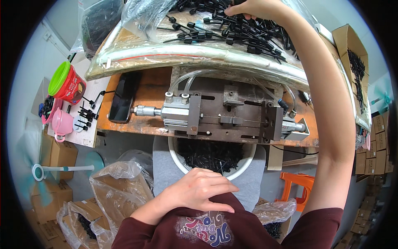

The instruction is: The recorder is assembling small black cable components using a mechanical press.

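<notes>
My right hand (258, 9) reaches over the far tray, its thumb and fingers closed on a black stemmed part, mostly cut off by the top edge. Below it spreads a pile of black parts (244, 35), each with a thin stem and a thicker knob. My left hand (201, 189) rests against my dark red shirt, fingers stretched out and holding nothing. Between my hands sits a metal fixture (207, 114) with a cylinder at each end and clear hoses. A white basket (250, 162) full of small black pieces stands at my lap, beneath the bench edge.
The plastic-wrapped tray (199, 52) overhangs the wooden bench (145, 93). At left are a phone (124, 97), a red tub (71, 85), a pink cup (62, 123) and loose black parts. Bagged cartons (118, 182), a fan (38, 172) and an orange stool (286, 189) stand lower down.
</notes>
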Demonstrator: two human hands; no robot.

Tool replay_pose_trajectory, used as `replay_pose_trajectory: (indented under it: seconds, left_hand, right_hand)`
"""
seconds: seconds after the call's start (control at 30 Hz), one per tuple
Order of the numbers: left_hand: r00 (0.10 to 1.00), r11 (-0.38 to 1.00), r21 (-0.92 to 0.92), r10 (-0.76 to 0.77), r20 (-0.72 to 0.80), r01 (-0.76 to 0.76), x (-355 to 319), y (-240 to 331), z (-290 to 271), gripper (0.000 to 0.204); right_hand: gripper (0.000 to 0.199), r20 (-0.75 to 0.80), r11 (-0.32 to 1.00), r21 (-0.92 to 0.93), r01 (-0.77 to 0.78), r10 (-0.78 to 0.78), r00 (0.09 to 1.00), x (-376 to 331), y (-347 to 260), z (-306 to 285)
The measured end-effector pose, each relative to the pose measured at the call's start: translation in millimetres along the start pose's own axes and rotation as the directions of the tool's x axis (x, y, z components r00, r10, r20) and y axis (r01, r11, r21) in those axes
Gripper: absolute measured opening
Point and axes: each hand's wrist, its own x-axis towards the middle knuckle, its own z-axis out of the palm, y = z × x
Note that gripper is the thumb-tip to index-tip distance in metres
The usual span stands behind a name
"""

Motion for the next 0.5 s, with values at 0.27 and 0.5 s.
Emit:
replay_pose_trajectory:
  seconds: [0.27, 0.5]
  left_hand:
    - [0.974, 0.993, 0.115, 0.006, -0.226, 0.02, 19.0, 5.7, -22.7, 0.043]
    - [0.739, 0.982, -0.018, -0.155, -0.656, 0.189, 55.3, 6.2, -47.1, 0.053]
  right_hand:
    - [0.02, -0.094, 0.716, 0.683, -0.145, 0.283, 0.955, -46.0, 16.0, -27.0]
    - [0.021, -0.039, 0.438, 0.898, -0.032, 0.153, 0.988, -144.0, -11.7, 4.9]
